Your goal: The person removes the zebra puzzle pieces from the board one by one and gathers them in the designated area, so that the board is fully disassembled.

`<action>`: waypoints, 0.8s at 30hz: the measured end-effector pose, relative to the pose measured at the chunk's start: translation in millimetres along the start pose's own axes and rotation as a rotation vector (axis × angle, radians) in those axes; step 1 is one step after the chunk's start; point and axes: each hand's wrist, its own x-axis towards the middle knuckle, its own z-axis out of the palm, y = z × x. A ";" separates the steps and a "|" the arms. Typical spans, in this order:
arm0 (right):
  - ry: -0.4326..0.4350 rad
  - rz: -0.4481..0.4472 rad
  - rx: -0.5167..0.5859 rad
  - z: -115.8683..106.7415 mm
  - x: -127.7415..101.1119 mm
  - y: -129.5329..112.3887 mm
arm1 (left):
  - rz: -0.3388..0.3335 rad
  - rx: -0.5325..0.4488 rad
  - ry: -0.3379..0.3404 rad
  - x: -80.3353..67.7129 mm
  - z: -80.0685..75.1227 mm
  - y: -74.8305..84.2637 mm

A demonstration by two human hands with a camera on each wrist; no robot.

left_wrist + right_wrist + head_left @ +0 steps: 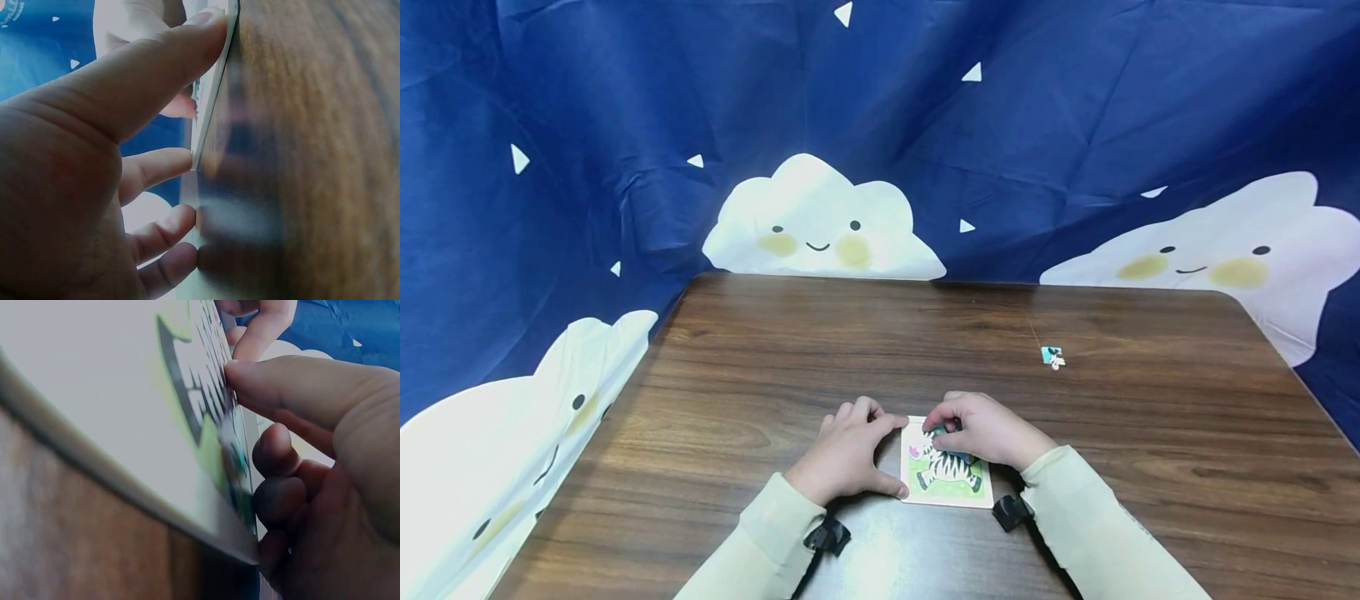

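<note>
A zebra puzzle board (pixel 947 500) lay flat near the front of the wood-grain table (pixel 760 358), between the two hands. The left hand (pixel 850 450) had its thumb and forefinger spread wide, touching the board's left edge near its lower and upper corners; only the left wrist view showed two other fingertips set down on the tabletop beyond the board. The right hand (pixel 988 429) bent over the upper part, thumb and forefinger at the zebra's head; whether they pinched a piece I cannot tell. The right wrist view added the board's rounded corner and its thickness, the thumb tip against the striped picture. The head view alone showed a loose puzzle piece (pixel 1052 357), well apart toward the far right, and the table's far edge before a blue cloth (pixel 880 100) printed with smiling clouds.
</note>
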 end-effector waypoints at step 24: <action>-0.015 0.027 -0.064 -10.8 -7.5 -7.0 | 0.012 0.000 0.013 -0.3 0.4 -0.8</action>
